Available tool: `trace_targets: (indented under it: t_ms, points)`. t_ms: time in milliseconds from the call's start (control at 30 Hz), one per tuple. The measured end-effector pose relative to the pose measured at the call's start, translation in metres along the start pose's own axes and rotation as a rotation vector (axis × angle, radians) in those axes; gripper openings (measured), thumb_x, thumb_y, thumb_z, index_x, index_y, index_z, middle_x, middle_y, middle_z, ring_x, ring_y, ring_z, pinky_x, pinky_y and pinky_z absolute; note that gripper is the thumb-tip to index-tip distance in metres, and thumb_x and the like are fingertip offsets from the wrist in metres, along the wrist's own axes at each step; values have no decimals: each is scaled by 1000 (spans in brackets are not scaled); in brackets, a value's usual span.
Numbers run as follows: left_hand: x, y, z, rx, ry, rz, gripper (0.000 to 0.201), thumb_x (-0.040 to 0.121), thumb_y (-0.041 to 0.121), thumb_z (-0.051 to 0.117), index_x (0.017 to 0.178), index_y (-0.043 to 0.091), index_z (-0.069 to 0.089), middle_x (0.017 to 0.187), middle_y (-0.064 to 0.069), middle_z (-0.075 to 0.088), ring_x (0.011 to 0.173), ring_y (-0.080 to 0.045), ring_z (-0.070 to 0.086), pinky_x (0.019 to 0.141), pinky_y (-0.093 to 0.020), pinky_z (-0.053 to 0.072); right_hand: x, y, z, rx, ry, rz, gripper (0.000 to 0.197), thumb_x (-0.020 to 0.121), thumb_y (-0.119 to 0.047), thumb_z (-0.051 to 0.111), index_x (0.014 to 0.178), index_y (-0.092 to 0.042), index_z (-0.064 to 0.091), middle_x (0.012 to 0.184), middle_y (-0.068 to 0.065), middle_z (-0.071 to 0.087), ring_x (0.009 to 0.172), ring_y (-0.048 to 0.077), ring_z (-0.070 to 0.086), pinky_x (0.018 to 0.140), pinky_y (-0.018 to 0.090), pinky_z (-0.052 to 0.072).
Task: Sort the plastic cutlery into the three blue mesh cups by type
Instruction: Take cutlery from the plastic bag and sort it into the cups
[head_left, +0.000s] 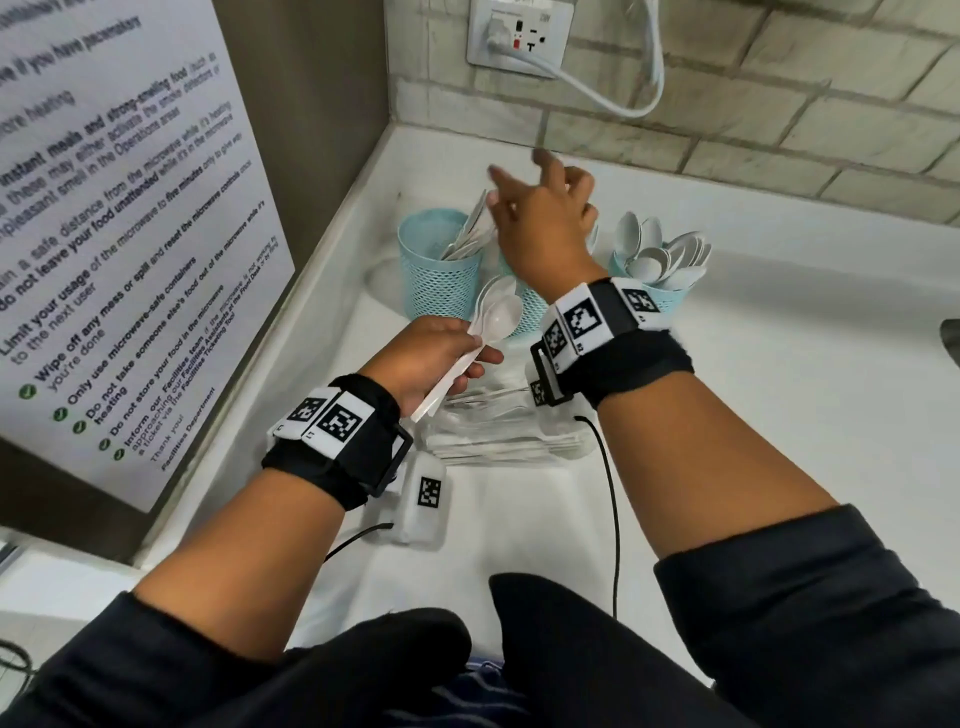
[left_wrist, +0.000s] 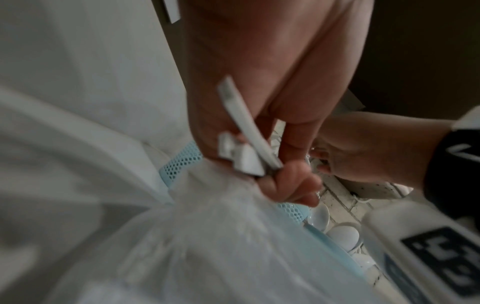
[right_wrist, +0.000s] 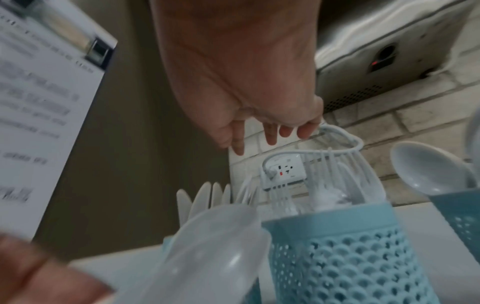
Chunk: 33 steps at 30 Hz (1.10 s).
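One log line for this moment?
left hand: grips spoons | right hand: empty, fingers spread above middle cup | spoon cup: right

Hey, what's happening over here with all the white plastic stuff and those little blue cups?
A person is sorting plastic cutlery into three blue mesh cups on a white counter. The left hand holds a few white spoons by their handles. The right hand hovers open above the middle cup, which holds forks, with nothing in its grip. The left cup holds knives and the right cup is full of spoons. More cutlery lies in a clear wrapper near the wrists.
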<state>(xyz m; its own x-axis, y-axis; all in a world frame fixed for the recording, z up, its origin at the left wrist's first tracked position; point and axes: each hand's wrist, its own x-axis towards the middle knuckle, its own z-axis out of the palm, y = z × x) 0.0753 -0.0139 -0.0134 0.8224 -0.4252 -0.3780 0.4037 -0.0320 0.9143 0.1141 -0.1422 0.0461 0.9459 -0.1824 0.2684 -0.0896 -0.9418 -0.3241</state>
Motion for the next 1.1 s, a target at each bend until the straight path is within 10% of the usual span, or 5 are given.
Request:
trace_targets:
  t_ms: [133, 267, 433, 567, 1100]
  points:
    - [-1, 1, 1, -23, -82, 14, 13, 97, 8, 45, 95, 5, 58, 78, -4, 68, 48, -3, 56, 43, -13, 43, -2, 24, -20, 192, 128, 177, 39, 94, -29, 48, 132, -22, 52, 139, 8, 45, 129, 27, 38, 105, 34, 30]
    - [0, 1, 5, -5, -132, 36, 14, 97, 12, 46, 94, 12, 59, 75, 3, 71, 51, -2, 59, 46, -13, 47, -20, 42, -38, 367, -59, 200, 35, 88, -34, 61, 113, -9, 65, 108, 12, 68, 95, 22, 64, 91, 32, 46]
    - [-1, 3, 11, -5, -161, 54, 15, 96, 17, 47, 93, 15, 61, 73, 5, 72, 54, -3, 61, 48, -14, 48, -40, 48, -43, 342, -454, 249, 44, 84, -43, 63, 98, -2, 65, 89, 10, 70, 70, 16, 61, 67, 26, 53]
    - [-2, 5, 16, -33, -177, 72, 16, 96, 21, 47, 93, 16, 62, 71, 5, 73, 55, -4, 64, 48, -14, 49, -50, 50, -29, 608, -450, 285, 19, 84, -28, 68, 93, -12, 63, 73, 0, 67, 51, 4, 55, 44, 10, 44]
    - [2, 3, 18, -129, -122, 91, 12, 90, 9, 56, 98, 11, 64, 76, 1, 74, 62, -15, 71, 50, -20, 53, -53, 58, -15, 949, -303, 382, 5, 84, -16, 68, 86, -14, 65, 70, 0, 63, 46, 0, 57, 48, 12, 48]
